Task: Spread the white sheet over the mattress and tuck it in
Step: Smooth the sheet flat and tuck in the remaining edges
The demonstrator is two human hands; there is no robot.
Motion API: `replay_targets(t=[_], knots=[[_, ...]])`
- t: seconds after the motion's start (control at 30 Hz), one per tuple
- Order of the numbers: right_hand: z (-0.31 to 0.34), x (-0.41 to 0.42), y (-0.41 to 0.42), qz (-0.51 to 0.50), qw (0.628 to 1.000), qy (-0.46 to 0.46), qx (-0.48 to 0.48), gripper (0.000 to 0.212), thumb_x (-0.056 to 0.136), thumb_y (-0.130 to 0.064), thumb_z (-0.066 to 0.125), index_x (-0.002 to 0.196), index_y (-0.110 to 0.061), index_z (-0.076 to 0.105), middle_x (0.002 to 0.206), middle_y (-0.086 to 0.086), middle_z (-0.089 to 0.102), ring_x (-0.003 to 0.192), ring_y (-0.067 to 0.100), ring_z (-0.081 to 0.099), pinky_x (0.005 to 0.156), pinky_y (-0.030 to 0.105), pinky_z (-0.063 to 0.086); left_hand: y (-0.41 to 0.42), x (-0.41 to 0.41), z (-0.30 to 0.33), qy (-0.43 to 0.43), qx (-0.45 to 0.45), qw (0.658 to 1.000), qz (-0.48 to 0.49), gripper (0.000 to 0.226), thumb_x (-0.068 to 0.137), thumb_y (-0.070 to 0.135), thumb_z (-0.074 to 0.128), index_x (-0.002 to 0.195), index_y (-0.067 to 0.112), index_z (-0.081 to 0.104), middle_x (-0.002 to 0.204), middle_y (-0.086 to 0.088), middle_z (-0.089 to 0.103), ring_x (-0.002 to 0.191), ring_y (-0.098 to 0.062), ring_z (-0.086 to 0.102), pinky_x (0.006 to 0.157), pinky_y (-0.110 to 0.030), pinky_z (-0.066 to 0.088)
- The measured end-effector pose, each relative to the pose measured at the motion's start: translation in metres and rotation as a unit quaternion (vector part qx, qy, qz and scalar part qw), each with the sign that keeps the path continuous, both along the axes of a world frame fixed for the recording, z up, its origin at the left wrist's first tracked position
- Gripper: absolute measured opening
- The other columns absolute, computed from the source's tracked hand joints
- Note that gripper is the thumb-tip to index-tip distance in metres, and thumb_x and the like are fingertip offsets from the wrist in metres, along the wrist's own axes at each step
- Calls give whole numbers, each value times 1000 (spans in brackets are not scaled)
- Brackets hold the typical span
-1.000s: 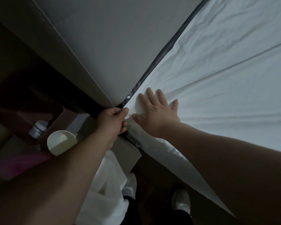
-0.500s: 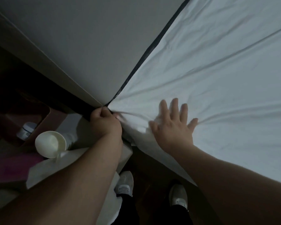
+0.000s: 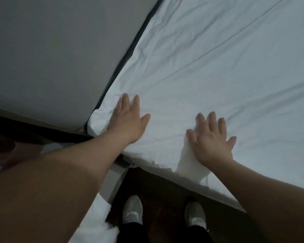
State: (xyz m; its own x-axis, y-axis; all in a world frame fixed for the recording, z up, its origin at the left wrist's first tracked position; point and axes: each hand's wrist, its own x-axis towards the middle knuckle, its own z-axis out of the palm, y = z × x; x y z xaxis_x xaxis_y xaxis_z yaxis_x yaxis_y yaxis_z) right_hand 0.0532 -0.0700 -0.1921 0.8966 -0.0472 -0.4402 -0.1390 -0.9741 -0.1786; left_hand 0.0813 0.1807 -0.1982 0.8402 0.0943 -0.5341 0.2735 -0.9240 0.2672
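A: Dim bedroom, grey padded headboard point(image 3: 56, 55) upper left, dark wooden floor point(image 3: 161, 193) below, person's pale sneakers point(image 3: 132, 210) standing at the bed's corner. Scene check?

B: Yep. White cotton sheet point(image 3: 218, 67) lies over the mattress, covering everything visible up to the headboard gap. Hands?

A: Left hand point(image 3: 128, 120) flat on the sheet right at the corner beside the headboard, fingers straight, pressing, gripping nothing. Right hand point(image 3: 212, 141) flat too, fingers splayed, palm down near the side edge. Neither is clutching fabric.

B: Sheet condition?

A: Mostly spread. Long fold creases run diagonally across it, small wrinkles bunch near the headboard seam. Corner looks folded down snugly. Just under the right wrist a loose flap hangs over the side edge, so I'd say the tuck isn't finished there.

B: Risks?

A: If the smoothing palms push too hard away from the corner, friction could drag the tucked corner back out. That hanging flap could also get trapped as a lump if it's shoved under unevenly. Thin cloth, probably slides easily on the mattress.

B: Anything else?

A: Some white fabric point(image 3: 98, 223) bundled low by the left forearm; can't tell what it is.
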Motion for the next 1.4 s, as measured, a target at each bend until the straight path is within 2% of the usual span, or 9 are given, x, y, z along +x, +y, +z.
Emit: replay_targets(t=[0.13, 0.3, 0.47, 0.57, 0.73, 0.83, 0.93, 1.07, 1.4], knots=[[1, -16, -20, 49, 999, 10, -8, 59, 100, -64, 22, 154, -41, 13, 169, -7, -2, 157, 27, -8, 115, 75, 10, -12, 9, 1, -30, 25, 997, 72, 86, 102, 63, 31, 163, 12, -1, 171, -14, -5, 157, -28, -2, 127, -41, 3], [10, 21, -9, 44, 996, -80, 15, 49, 102, -55, 34, 143, -30, 44, 165, -1, 24, 156, 27, 8, 117, 73, 7, -27, 47, 18, -37, 156, 984, 82, 83, 97, 69, 30, 160, 17, 19, 160, -15, 24, 144, -38, 24, 114, -54, 29], [5, 123, 12, 54, 991, -109, 48, 61, 102, -60, 29, 157, -34, 26, 172, -1, 3, 158, 30, -7, 118, 73, 1, -27, 104, 14, -85, 82, 987, -110, 69, 102, 63, 24, 163, 35, 6, 172, 5, -7, 157, -24, -10, 126, -52, 4], [-5, 154, 14, 65, 994, -76, 50, 62, 98, -63, 28, 155, -40, 20, 170, -4, 5, 157, 32, -1, 115, 76, 7, -15, 130, -1, -22, 55, 997, -48, 72, 101, 67, 20, 163, 35, 1, 171, 6, -12, 157, -24, -14, 126, -54, 1], [-17, 138, -7, 166, 985, -56, 10, 64, 96, -64, 30, 153, -38, 16, 168, -1, 4, 154, 34, 0, 114, 72, 12, -7, 149, -7, -34, 40, 993, 109, 81, 102, 64, 25, 164, 17, 1, 172, -4, -7, 158, -20, -3, 127, -44, 6], [-4, 142, -13, 175, 984, -33, 26, 58, 97, -63, 32, 150, -40, 24, 168, -2, 10, 154, 33, 6, 116, 66, 17, -13, 158, -6, 11, 108, 989, 102, 87, 98, 69, 27, 163, 18, -1, 171, -5, -13, 158, -24, -9, 125, -56, 9], [17, 163, -16, 150, 987, -12, 59, 54, 99, -60, 38, 146, -34, 42, 161, -3, 28, 146, 31, 25, 114, 57, 29, -20, 165, 5, 40, 146, 985, 82, 93, 95, 69, 39, 163, 13, 6, 171, -11, -5, 156, -35, 2, 123, -55, 20], [43, 189, -28, 114, 989, -5, 98, 60, 102, -58, 37, 154, -28, 38, 167, 1, 23, 150, 30, 25, 120, 55, 26, -31, 171, 26, 2, 172, 985, 7, 83, 95, 62, 42, 158, 13, 20, 171, -7, -1, 155, -32, 5, 121, -54, 24], [73, 309, -59, 96, 992, -54, 61, 63, 102, -60, 37, 154, -25, 40, 167, 6, 25, 154, 31, 18, 123, 53, 21, -101, 304, 77, -31, 32, 998, -47, 70, 104, 53, 36, 163, 27, 10, 172, -1, -8, 158, -29, -7, 127, -48, 9]])
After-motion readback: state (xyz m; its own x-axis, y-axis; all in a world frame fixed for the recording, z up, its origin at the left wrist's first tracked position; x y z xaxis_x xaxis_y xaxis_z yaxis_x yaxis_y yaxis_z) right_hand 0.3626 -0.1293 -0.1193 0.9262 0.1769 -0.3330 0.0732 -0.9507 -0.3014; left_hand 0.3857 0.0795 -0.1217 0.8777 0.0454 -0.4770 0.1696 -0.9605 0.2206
